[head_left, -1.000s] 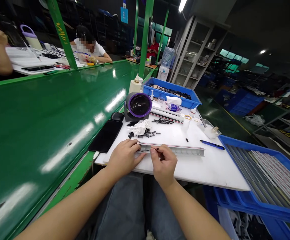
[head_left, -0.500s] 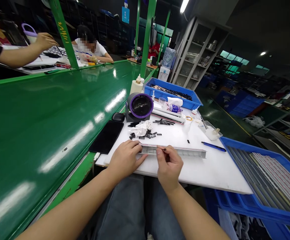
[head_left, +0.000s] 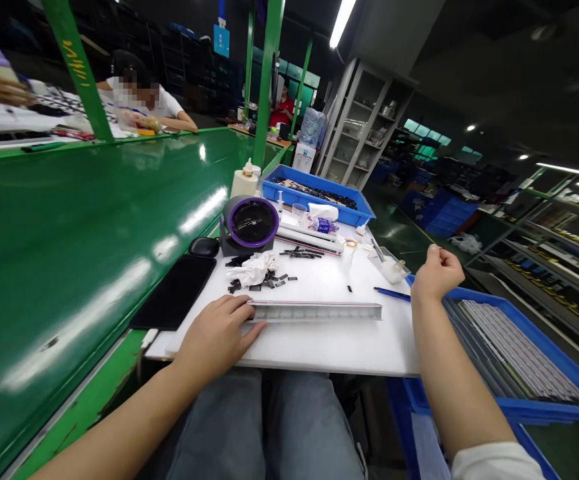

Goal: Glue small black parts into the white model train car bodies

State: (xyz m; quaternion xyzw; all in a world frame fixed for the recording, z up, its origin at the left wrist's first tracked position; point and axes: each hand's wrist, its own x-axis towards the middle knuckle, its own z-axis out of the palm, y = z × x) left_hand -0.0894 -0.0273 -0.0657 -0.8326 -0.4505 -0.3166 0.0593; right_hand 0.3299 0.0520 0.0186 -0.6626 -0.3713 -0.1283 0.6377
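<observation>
A long metal channel strip [head_left: 314, 311] with a red-lined edge lies across the white board [head_left: 319, 350]. My left hand [head_left: 216, 340] rests on its left end, with the fingers curled over it. My right hand [head_left: 436, 272] is raised well to the right of the strip, above the near corner of a blue crate [head_left: 519, 393]. Its fingers are closed, and nothing shows in them. Nearest that hand are a blue pen [head_left: 392, 294] and a small clear plastic dish [head_left: 389, 269].
Small black pieces [head_left: 269, 283] and a crumpled tissue [head_left: 254, 269] lie on the board, beside a purple-rimmed round device [head_left: 252, 222] and a black tablet [head_left: 173, 291]. A blue tray [head_left: 316, 191] stands behind them. A green conveyor belt [head_left: 84, 220] runs along the left, with a co-worker beyond it.
My right hand has left the strip and moved right and away, to above the crate's rim. My left hand stays on the strip. The whole view has swung slightly left.
</observation>
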